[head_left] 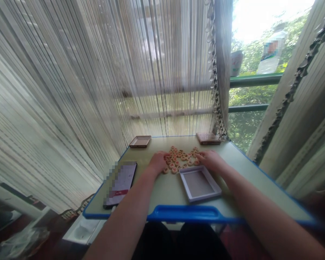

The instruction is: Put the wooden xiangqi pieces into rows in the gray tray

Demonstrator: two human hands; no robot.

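Several round wooden pieces (177,163) with red or dark markings lie loosely grouped on the pale green table (162,195). My left hand (159,161) rests at the left edge of the group, its fingertips against the outer pieces; its fingers are too small and blurred to read. At the right edge, my right hand (209,159) has its fingers spread, reaching toward the nearest pieces, and nothing shows in its grasp. An open white box (219,194) with bare inside stands just in front of the pieces, between my forearms.
A tablet (124,180) lies left of my left forearm. A shallow open box (140,141) sits at the back left corner, a closed brown box (208,138) at the back right. A blue tray ledge (188,213) lines the front edge.
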